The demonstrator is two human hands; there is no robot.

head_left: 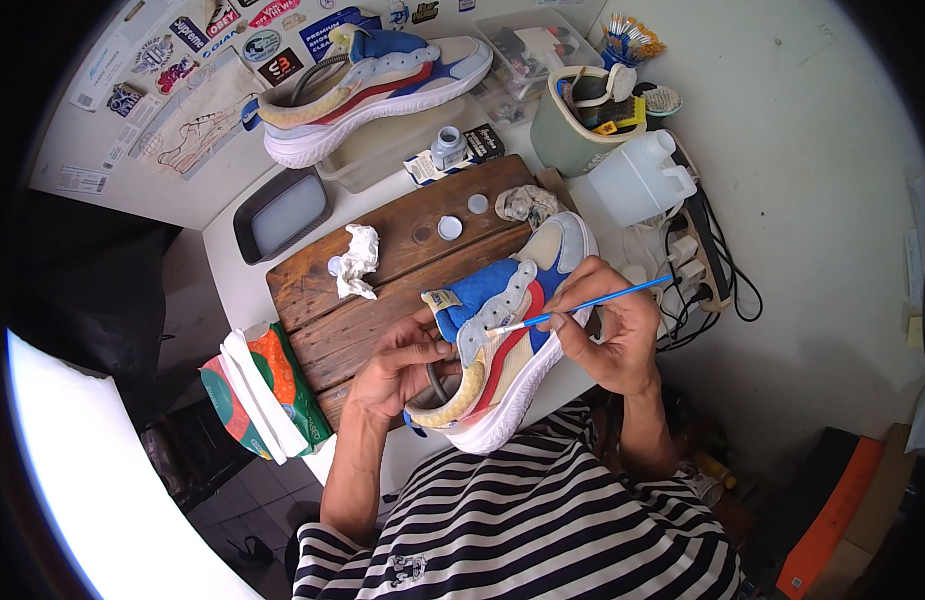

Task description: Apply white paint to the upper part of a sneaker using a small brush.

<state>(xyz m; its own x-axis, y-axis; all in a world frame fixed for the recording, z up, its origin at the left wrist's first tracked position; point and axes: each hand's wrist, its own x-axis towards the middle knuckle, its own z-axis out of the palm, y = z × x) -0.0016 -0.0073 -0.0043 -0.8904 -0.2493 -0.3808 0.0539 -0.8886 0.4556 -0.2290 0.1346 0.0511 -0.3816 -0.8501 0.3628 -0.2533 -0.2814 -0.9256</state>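
A sneaker in blue, red, cream and grey, with a white sole, is held tilted over the near edge of the wooden board. My left hand grips it at the ankle opening, beside the blue tongue; some of those fingers are hidden behind the shoe. Between the fingertips of my right hand is a thin paintbrush with a blue handle. Its pale bristles touch the grey lace-hole panel, or lie just over it; I cannot tell which.
On the wooden board lie crumpled tissue, a lid and a crumpled cloth. Behind are a matching sneaker, an open jar and a black tray. A jug and power strip stand right, a tissue pack left.
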